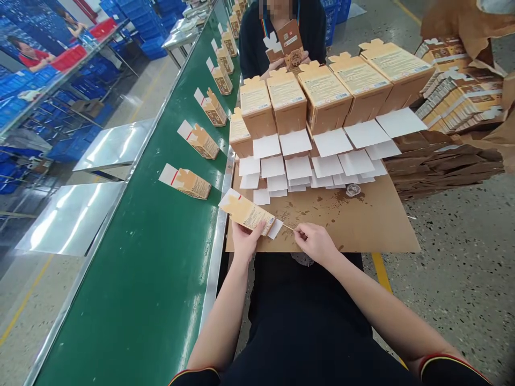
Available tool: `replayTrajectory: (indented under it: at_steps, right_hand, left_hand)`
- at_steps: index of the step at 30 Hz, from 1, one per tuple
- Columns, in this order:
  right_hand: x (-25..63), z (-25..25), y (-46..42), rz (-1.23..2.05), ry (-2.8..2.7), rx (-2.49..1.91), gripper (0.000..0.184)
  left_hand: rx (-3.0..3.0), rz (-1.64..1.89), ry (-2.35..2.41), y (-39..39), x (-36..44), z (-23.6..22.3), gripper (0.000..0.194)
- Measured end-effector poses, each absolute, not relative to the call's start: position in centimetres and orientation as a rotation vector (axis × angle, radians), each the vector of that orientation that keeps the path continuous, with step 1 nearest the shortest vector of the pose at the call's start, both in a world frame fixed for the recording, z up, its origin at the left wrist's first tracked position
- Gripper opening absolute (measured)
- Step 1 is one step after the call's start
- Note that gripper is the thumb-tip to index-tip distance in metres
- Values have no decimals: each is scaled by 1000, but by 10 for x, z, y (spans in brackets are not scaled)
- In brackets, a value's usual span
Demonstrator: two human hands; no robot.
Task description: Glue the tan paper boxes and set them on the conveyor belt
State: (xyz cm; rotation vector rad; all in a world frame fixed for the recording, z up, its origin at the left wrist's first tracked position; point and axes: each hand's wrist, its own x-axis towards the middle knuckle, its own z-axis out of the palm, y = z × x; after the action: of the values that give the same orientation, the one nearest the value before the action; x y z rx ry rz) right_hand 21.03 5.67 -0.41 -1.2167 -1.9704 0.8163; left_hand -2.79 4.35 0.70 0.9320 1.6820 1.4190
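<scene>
My left hand (244, 239) grips a tan carton (246, 211) by its near end, holding it over the front left corner of the cardboard sheet (374, 225). Its white flap sticks out toward my right hand (316, 241). That hand is pinched on a thin stick (288, 227) whose tip touches the flap. Behind them stand rows of tan cartons (325, 96) with white flaps (298, 166) laid out in overlapping tiers. A small clear dish (353, 190) sits on the stained cardboard sheet.
A green conveyor belt (153, 279) runs along my left carrying several cartons (189, 183) in a line. Across the sheet a person in dark clothes (281, 37) holds a carton. Stacks of flat cartons (458, 96) and brown paper lie at right.
</scene>
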Motion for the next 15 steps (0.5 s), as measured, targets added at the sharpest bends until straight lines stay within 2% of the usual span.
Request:
replayTrajectory:
  at_steps: [9, 15]
  right_hand:
    - [250, 19, 33, 873, -1649, -1339, 21]
    - [256, 27, 27, 914, -1611, -1323, 26]
  left_hand:
    - [1169, 1232, 1983, 23, -1, -1, 77]
    - [1181, 1319, 1942, 24, -5, 2, 82]
